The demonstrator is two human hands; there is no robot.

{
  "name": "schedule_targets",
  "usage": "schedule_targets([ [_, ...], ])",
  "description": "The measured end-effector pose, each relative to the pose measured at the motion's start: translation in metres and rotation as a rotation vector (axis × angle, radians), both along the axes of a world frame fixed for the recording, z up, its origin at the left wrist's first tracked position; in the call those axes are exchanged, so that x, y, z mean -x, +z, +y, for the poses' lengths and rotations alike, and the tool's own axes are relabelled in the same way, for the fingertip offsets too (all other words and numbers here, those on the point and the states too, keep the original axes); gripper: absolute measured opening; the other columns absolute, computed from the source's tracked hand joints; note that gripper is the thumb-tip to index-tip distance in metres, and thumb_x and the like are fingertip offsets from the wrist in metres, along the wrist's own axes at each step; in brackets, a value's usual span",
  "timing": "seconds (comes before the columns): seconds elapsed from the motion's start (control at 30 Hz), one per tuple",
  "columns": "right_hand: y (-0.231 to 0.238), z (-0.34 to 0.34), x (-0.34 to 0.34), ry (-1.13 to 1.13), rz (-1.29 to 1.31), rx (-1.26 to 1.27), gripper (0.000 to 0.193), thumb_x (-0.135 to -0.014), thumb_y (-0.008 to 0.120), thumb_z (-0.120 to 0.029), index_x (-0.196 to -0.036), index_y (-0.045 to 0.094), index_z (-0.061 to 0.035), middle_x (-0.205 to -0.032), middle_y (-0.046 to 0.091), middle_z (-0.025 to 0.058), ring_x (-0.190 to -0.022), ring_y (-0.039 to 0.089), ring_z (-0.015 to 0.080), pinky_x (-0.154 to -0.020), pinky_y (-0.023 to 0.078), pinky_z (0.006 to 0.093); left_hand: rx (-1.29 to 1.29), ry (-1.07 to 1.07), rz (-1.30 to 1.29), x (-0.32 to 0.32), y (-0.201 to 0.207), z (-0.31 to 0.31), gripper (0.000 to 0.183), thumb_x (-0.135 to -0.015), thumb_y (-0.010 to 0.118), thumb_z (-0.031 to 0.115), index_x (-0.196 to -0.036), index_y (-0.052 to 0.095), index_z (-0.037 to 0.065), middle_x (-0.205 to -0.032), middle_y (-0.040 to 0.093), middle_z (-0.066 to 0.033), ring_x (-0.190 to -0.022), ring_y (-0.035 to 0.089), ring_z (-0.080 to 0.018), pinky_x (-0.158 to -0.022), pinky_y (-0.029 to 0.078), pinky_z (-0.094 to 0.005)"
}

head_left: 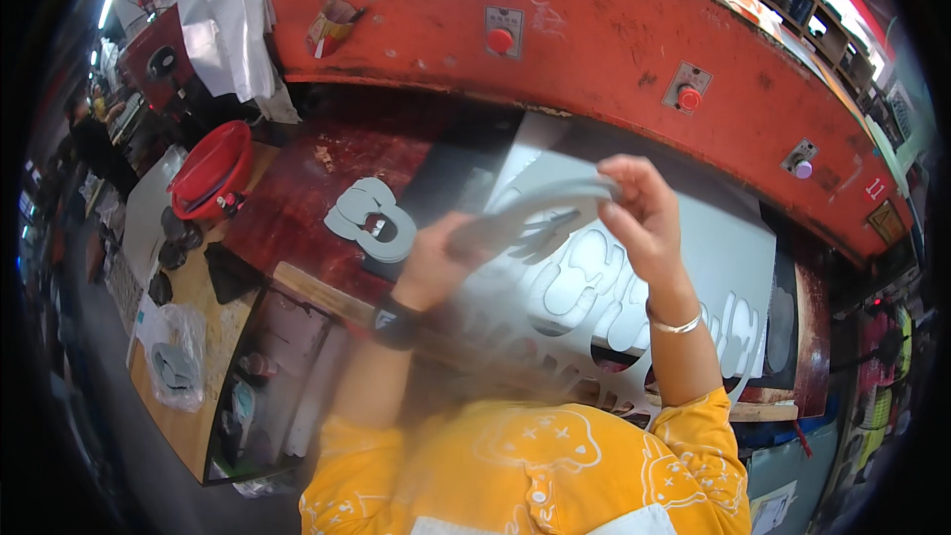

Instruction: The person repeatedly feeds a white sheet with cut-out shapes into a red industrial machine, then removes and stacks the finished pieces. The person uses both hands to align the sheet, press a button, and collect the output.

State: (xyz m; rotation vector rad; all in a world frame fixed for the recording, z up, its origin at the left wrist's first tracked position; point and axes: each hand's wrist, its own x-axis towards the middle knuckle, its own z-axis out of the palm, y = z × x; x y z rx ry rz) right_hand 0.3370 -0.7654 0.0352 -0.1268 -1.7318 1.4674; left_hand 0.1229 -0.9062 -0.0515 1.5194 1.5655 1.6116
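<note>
Between my two hands is a stack of curved grey cut-out pieces [540,210], held above the work surface and partly blurred. My left hand [436,260] is closed round its left end, and my right hand [644,213] pinches the right end between thumb and fingers. Beneath them lies a light grey sheet [713,238] with several curved shapes cut through it; its near edge is a web of thin, blurred strips. To the left of my left hand, a pile of similar U-shaped grey pieces [369,220] rests on the dark red board [287,203].
A red machine beam [594,50] with red push buttons [500,40] spans the far side. At left, a red plastic basin [213,170] and a clear bag [176,362] with grey pieces sit on a wooden table [149,406]. White plastic sheeting [223,25] hangs at the beam's left end.
</note>
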Motion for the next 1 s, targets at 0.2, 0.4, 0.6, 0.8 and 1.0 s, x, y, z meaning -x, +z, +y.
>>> schedule_targets([
  [0.2, -0.067, 0.006, -0.034, -0.309, -0.468, -0.189, 0.032, -0.078, 0.066, 0.003, -0.109, 0.062, -0.0026, -0.095, 0.067, 0.0074, -0.089, 0.063, 0.0147, -0.082, 0.050, 0.0289, 0.150, -0.023, 0.299, -0.004, -0.039, 0.021, 0.031, -0.075, 0.070, 0.008, -0.104, 0.062, 0.000, -0.089, 0.066, -0.0141, -0.080, 0.065, -0.0231, -0.074, 0.049, -0.0299],
  [0.4, -0.031, 0.007, -0.044, -0.275, -0.600, -0.255, 0.039, -0.076, 0.067, 0.005, -0.114, 0.061, -0.0014, -0.099, 0.067, 0.0121, -0.090, 0.064, 0.0183, -0.082, 0.050, 0.0295, 0.064, -0.083, 0.084, -0.010, -0.050, 0.042, 0.021, -0.080, 0.066, 0.000, -0.101, 0.063, 0.001, -0.092, 0.067, -0.0059, -0.084, 0.061, -0.0113, -0.077, 0.049, -0.0263],
  [0.6, 0.023, 0.004, -0.009, 0.055, -0.653, -0.051, 0.046, -0.074, 0.059, 0.010, -0.118, 0.059, -0.0023, -0.100, 0.065, 0.0097, -0.088, 0.061, 0.0160, -0.081, 0.050, 0.0293, -0.009, -0.139, -0.490, 0.024, -0.046, 0.024, 0.034, -0.081, 0.063, -0.002, -0.113, 0.054, 0.001, -0.106, 0.062, -0.0032, -0.097, 0.057, -0.0109, -0.086, 0.046, -0.0260],
  [0.8, -0.021, -0.004, 0.121, 0.287, -0.467, 0.412, 0.048, -0.077, 0.059, 0.003, -0.125, 0.051, 0.0030, -0.101, 0.063, 0.0097, -0.095, 0.060, 0.0170, -0.086, 0.049, 0.0297, -0.041, 0.042, -0.678, 0.142, -0.020, -0.003, 0.045, -0.087, 0.057, 0.002, -0.131, 0.045, -0.004, -0.119, 0.059, -0.0105, -0.107, 0.058, -0.0171, -0.095, 0.046, -0.0317],
  [1.0, -0.102, -0.061, 0.211, 0.108, -0.426, 0.465, 0.055, -0.080, 0.056, 0.004, -0.133, 0.041, 0.0011, -0.120, 0.056, 0.0167, -0.109, 0.057, 0.0262, -0.094, 0.046, 0.0360, 0.340, 0.067, -0.232, 0.282, -0.013, 0.000, 0.045, -0.086, 0.062, 0.012, -0.127, 0.053, -0.004, -0.116, 0.063, -0.0104, -0.105, 0.061, -0.0187, -0.094, 0.047, -0.0313],
])
